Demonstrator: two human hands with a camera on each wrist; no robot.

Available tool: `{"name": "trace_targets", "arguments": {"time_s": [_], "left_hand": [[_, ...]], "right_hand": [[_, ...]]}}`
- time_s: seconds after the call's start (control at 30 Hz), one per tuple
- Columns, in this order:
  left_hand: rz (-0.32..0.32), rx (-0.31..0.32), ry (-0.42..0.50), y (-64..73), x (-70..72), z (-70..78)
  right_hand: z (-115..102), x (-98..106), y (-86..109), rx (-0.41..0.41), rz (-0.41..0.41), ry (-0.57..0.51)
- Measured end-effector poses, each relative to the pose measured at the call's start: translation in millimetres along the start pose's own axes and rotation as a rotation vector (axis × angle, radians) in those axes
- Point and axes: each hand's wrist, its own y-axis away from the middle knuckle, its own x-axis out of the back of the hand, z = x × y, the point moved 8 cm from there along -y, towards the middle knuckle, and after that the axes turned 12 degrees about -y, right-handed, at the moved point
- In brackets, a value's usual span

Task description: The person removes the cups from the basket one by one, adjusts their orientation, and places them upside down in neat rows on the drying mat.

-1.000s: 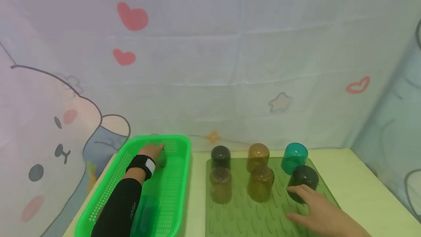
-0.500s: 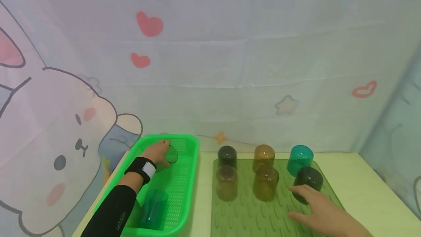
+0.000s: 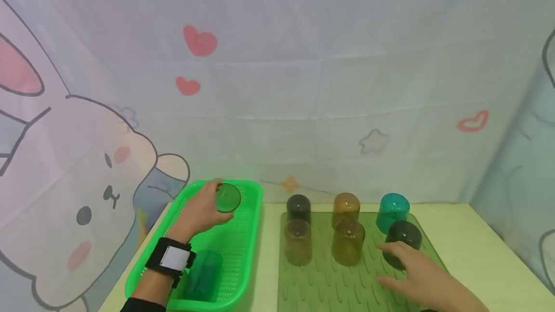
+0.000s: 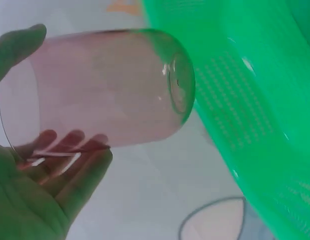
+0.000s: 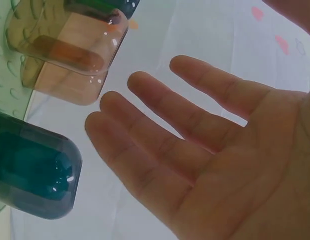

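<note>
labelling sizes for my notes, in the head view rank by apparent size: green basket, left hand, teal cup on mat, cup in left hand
1. Green basket
2. Left hand
3. Teal cup on mat
Held cup: unsure, partly hidden by the hand

Green basket (image 3: 253, 249), olive mat (image 3: 323, 288), heart-printed backdrop (image 3: 282, 85); held cup (image 4: 104, 90) perhaps pinkish.

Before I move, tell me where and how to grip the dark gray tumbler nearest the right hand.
With the right hand, probably wrap the upper side wall from above and the near side: the dark gray tumbler stands mouth down, rounded base up, and the teal tumbler sits close behind.
</note>
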Motion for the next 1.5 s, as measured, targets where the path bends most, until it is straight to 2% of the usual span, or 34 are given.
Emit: {"name": "trace_targets", "arguments": {"time_s": [0.1,0.27,0.37,0.5,0.67,0.97,1.13,1.27,1.4,1.5], "left_hand": [[0.07,0.046,0.098,16.2,9.2,3.8],[0.128,0.112,0.294,34.2,20.3,16.6],[0.169,0.102,0.435,39.1,24.3,29.7],[0.188,0.071,0.586,42.8,21.0,49.6],[0.174,0.046,0.744,46.0,9.5,73.3],[0.093,0.026,1.047,44.1,-15.2,113.9],[0.03,0.027,1.241,45.3,-31.8,132.6],[0.002,0.02,1.304,43.7,-42.1,145.4],[0.012,-0.016,1.333,41.8,-44.2,155.9],[0.01,-0.04,1.374,41.1,-44.2,162.9]], "right_hand": [[-1,1,-1.2,0.01,0.016,-0.01],[-5,3,-2.2,0.043,0.051,-0.031],[-10,5,-2.2,0.061,0.079,-0.025],[-17,7,-2.0,0.08,0.113,-0.031],[-26,2,-2.5,0.086,0.114,-0.069],[-51,-11,-12.9,0.209,0.092,-0.187],[-65,-23,-18.1,0.261,0.141,-0.186],[-75,-30,-22.3,0.332,0.233,-0.178],[-80,-36,-26.0,0.413,0.295,-0.22],[-80,-37,-27.6,0.44,0.331,-0.245]]}}
